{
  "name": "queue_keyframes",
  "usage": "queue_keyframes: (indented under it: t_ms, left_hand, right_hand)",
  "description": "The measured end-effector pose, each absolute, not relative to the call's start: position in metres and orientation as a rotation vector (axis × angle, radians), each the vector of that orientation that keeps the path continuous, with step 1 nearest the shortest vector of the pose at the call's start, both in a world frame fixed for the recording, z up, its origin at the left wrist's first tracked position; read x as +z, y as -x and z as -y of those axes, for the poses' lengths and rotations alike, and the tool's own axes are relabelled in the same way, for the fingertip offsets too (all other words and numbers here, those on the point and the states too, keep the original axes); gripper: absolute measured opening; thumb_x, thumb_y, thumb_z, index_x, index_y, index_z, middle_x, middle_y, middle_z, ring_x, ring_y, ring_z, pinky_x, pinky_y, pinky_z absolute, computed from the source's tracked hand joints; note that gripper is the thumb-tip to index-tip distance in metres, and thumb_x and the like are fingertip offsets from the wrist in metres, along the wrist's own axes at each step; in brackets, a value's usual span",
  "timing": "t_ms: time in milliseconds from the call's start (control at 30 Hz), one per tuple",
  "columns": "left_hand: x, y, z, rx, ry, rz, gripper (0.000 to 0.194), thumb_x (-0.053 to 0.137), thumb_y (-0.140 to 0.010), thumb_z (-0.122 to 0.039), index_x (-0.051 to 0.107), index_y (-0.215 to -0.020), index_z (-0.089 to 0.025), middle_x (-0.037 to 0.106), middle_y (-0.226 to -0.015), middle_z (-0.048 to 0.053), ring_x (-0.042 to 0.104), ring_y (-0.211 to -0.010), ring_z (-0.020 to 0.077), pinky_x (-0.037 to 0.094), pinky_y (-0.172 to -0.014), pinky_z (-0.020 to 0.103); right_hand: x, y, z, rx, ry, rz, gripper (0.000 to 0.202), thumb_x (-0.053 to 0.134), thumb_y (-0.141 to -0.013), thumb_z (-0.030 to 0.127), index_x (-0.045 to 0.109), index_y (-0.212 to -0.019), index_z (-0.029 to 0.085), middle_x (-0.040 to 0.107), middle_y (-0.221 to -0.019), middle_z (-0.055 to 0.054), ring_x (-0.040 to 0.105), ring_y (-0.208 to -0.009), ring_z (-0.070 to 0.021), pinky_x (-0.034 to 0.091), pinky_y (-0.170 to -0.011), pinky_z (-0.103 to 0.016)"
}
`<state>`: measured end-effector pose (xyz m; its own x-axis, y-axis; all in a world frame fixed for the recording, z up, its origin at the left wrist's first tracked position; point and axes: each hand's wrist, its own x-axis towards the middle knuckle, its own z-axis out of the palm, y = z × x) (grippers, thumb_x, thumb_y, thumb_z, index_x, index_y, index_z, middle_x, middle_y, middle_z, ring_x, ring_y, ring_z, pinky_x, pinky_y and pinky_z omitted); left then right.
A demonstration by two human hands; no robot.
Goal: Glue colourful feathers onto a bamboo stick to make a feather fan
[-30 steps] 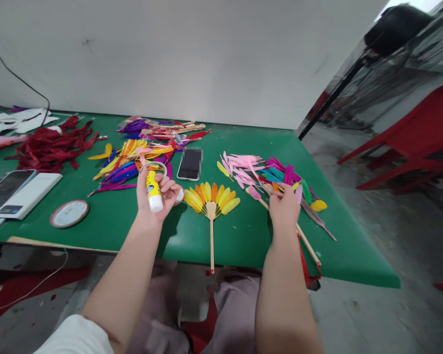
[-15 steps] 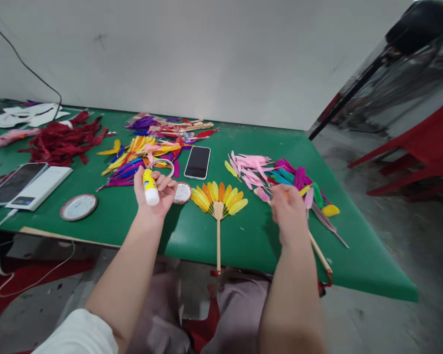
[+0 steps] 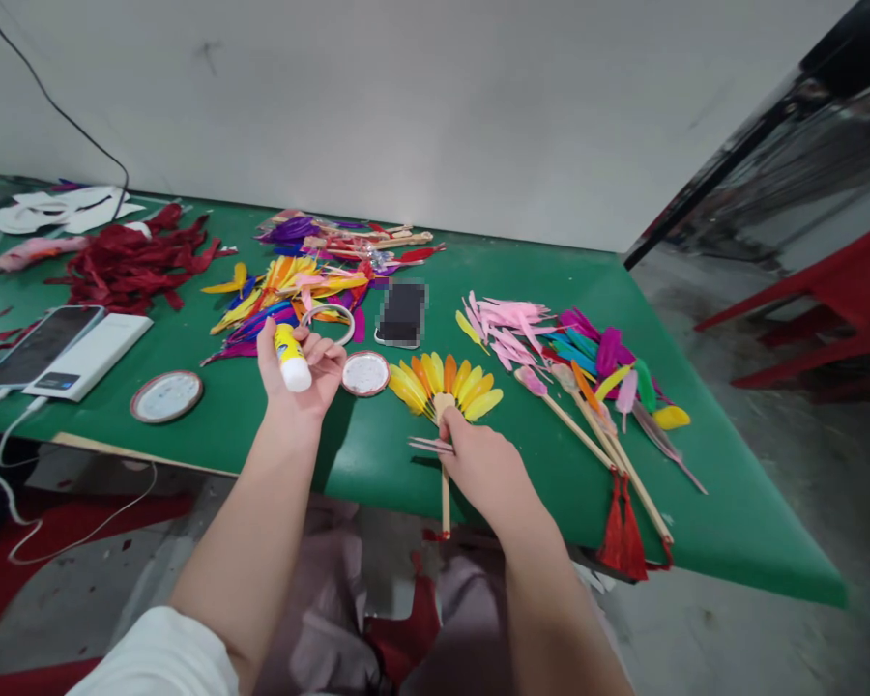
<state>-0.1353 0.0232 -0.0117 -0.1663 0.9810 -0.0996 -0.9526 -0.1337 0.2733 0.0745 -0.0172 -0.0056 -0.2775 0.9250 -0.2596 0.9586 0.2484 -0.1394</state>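
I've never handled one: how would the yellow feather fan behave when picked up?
The fan is probably light, being thin feathers on a slim stick. Its splayed feathers would likely bend; the straight stick should stay stiff.

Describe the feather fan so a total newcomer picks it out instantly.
Near the green table's front edge is the person's right hand. Beneath it lies the feather fan, wooden handle toward the person. Unlike the loose pink feathers to the right, its yellow and orange ones spread in an arc.
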Motion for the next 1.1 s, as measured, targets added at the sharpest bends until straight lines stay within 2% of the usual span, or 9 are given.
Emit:
queue_keyframes:
  t_ms: [233, 567, 667, 800, 933, 1033, 1100]
  left_hand:
    - [-0.013, 0.137, -0.025, 1.705, -0.12, -0.297, 0.045, 0.042, -0.077, -0.054, 0.045, -0.054, -0.016, 0.029, -0.038, -0.008, 0.032, -0.036, 0.0027, 0.038, -0.045, 0.019]
    - [-0.011, 0.136, -0.024, 1.705, -0.127, -0.321, 0.048, 0.038, -0.079, -0.056, 0.044, -0.053, -0.016, 0.029, -0.038, -0.008, 0.032, -0.035, 0.0029, 0.038, -0.044, 0.018]
    - [-0.011, 0.14, -0.024, 1.701, -0.151, -0.346, 0.048, 0.037, -0.078, -0.055, 0.043, -0.051, -0.016, 0.029, -0.038, -0.007, 0.033, -0.035, 0.003, 0.04, -0.045, 0.018]
    - [-0.01, 0.145, -0.026, 1.694, -0.158, -0.498, 0.048, 0.041, -0.076, -0.057, 0.042, -0.049, -0.016, 0.031, -0.038, -0.007, 0.037, -0.036, 0.0035, 0.043, -0.047, 0.019]
    - [-0.012, 0.15, -0.031, 1.674, -0.091, -0.764, 0.047, 0.043, -0.075, -0.055, 0.041, -0.048, -0.016, 0.036, -0.036, -0.006, 0.042, -0.037, 0.0057, 0.049, -0.057, 0.025]
    - [-0.015, 0.153, -0.035, 1.626, -0.06, -0.869, 0.044, 0.044, -0.076, -0.051, 0.041, -0.049, -0.017, 0.04, -0.037, -0.005, 0.043, -0.037, 0.0062, 0.049, -0.057, 0.026]
    - [-0.017, 0.155, -0.038, 1.632, -0.079, -0.905, 0.042, 0.047, -0.074, -0.051, 0.042, -0.051, -0.017, 0.041, -0.037, -0.005, 0.043, -0.036, 0.006, 0.047, -0.054, 0.023]
  right_hand:
    - [-0.007, -0.08, 0.018, -0.503, -1.814, -2.407, 0.019, 0.046, -0.073, 0.017, 0.045, -0.092, 0.021, 0.062, -0.071, -0.002, 0.059, -0.066, -0.0197, 0.023, -0.047, -0.023]
    - [-0.005, -0.089, 0.018, -0.576, -1.803, -2.354, 0.012, 0.048, -0.074, 0.019, 0.047, -0.085, 0.021, 0.059, -0.07, -0.001, 0.054, -0.061, -0.0153, 0.022, -0.048, -0.023]
    - [-0.004, -0.089, 0.017, -0.648, -1.857, -2.378, 0.007, 0.047, -0.077, 0.026, 0.048, -0.083, 0.022, 0.058, -0.067, 0.0, 0.052, -0.058, -0.0145, 0.023, -0.049, -0.022]
    - [-0.001, -0.089, 0.014, -0.824, -2.003, -2.482, 0.02, 0.042, -0.081, 0.039, 0.05, -0.076, 0.021, 0.059, -0.067, -0.001, 0.053, -0.061, -0.0151, 0.028, -0.052, -0.023]
    - [0.002, -0.083, 0.007, -1.016, -2.125, -2.539, 0.027, 0.033, -0.085, 0.037, 0.053, -0.075, 0.021, 0.056, -0.062, 0.0, 0.053, -0.061, -0.0147, 0.034, -0.055, -0.023]
    - [0.005, -0.069, -0.007, -1.287, -2.104, -2.502, 0.034, 0.026, -0.087, 0.036, 0.056, -0.085, 0.021, 0.055, -0.057, 0.001, 0.053, -0.057, -0.0135, 0.037, -0.056, -0.023]
    - [0.006, -0.056, -0.022, -1.187, -2.015, -2.66, 0.032, 0.031, -0.086, 0.035, 0.059, -0.086, 0.021, 0.061, -0.068, 0.0, 0.056, -0.07, -0.014, 0.039, -0.065, -0.023]
